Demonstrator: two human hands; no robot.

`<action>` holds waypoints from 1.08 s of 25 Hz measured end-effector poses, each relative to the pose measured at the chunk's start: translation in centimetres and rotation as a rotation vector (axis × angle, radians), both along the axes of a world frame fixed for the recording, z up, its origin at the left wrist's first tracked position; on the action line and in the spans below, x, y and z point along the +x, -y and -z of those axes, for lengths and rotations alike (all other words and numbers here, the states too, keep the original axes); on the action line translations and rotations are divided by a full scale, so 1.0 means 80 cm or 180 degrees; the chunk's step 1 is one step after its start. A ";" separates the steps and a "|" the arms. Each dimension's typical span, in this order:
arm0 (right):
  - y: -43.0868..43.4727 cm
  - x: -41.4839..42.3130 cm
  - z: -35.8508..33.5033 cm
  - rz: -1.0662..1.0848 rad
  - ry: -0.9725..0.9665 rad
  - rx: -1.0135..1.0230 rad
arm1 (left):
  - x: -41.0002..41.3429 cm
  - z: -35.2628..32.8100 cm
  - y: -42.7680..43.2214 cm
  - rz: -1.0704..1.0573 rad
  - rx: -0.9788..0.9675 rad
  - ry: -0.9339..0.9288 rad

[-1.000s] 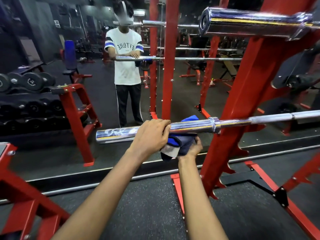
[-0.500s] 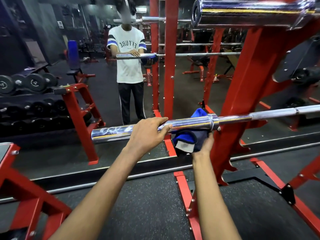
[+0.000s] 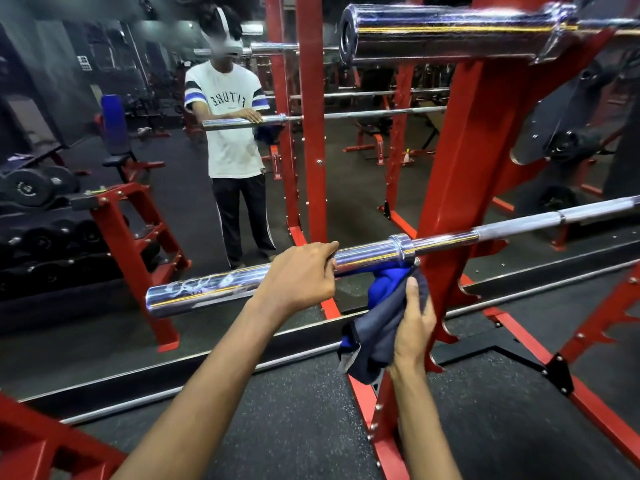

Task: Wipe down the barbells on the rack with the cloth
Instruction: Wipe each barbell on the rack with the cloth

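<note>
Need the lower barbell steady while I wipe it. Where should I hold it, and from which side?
Take the sleeve left of its collar, from above, palm down. It lies roughly level, round and thick, and juts clear of the rack, leaving the cloth room by the collar.

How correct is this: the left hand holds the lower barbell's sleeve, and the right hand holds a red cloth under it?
One thing is wrong: the head view shows the cloth is blue and grey, not red. The left hand does hold the lower barbell's sleeve, and the right hand holds the cloth under it.
</note>
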State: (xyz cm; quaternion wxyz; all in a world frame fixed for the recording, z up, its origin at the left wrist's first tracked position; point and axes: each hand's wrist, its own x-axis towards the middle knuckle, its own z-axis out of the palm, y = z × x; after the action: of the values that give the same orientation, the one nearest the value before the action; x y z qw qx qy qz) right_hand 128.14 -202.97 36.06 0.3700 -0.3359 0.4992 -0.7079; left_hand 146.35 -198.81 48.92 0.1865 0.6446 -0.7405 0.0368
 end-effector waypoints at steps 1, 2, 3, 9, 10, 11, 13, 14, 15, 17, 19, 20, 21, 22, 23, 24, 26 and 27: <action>-0.004 -0.004 -0.011 0.0148 -0.0066 -0.0119 | -0.007 0.001 0.005 0.0154 0.0009 -0.0072; -0.005 -0.010 -0.018 0.0323 -0.0149 -0.0299 | -0.016 0.000 0.010 0.0309 0.0050 -0.0157; -0.008 -0.016 -0.035 0.0529 -0.0368 -0.0486 | -0.025 0.001 0.017 0.0431 0.0122 -0.0232; 0.036 -0.037 -0.068 0.0533 -0.2153 -0.0805 | -0.072 0.000 0.061 0.0625 0.0415 -0.0277; 0.046 -0.047 -0.073 0.0573 -0.2364 -0.0832 | -0.079 -0.001 0.067 0.0574 0.0413 -0.0217; 0.057 -0.060 -0.078 0.0622 -0.2522 -0.0763 | -0.086 -0.001 0.071 0.0502 0.0394 -0.0117; 0.073 -0.079 -0.085 0.0681 -0.2742 -0.0506 | -0.096 0.001 0.077 0.0387 0.0276 0.0093; 0.076 -0.081 -0.086 0.0699 -0.2888 -0.0462 | -0.098 0.003 0.078 0.0354 0.0172 0.0176; 0.074 -0.078 -0.086 0.0656 -0.3065 -0.0514 | -0.098 0.007 0.078 0.0335 0.0049 0.0243; 0.063 -0.070 -0.078 0.0425 -0.3332 -0.0793 | -0.099 0.013 0.079 0.0328 -0.0176 0.0343; 0.063 -0.081 -0.071 0.0306 -0.3407 -0.0970 | -0.105 0.014 0.080 0.0273 -0.0198 0.0345; 0.067 -0.091 -0.071 0.0388 -0.3424 -0.0962 | -0.107 0.013 0.081 0.0232 -0.0146 0.0307; 0.073 -0.100 -0.073 0.0509 -0.3396 -0.0864 | -0.110 0.011 0.081 0.0192 -0.0085 0.0282; 0.078 -0.107 -0.075 0.0625 -0.3305 -0.0710 | -0.111 0.009 0.082 0.0149 -0.0028 0.0284; 0.081 -0.106 -0.077 0.0708 -0.3167 -0.0563 | -0.112 0.007 0.083 0.0094 0.0026 0.0289; 0.081 -0.100 -0.078 0.0749 -0.3049 -0.0474 | -0.113 0.006 0.085 0.0037 0.0081 0.0278; 0.074 -0.086 -0.075 0.0659 -0.3036 -0.0561 | -0.123 0.004 0.090 -0.0032 0.0164 0.0136; 0.071 -0.085 -0.071 0.0545 -0.3141 -0.0710 | -0.130 0.004 0.093 -0.0033 0.0168 0.0034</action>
State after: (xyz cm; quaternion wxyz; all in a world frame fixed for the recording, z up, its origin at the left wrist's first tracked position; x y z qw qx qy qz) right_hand 121.32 -208.67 41.74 -0.0071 -0.6255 0.5615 -0.5417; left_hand 135.95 -206.22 48.64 0.1653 0.6529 -0.7389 0.0216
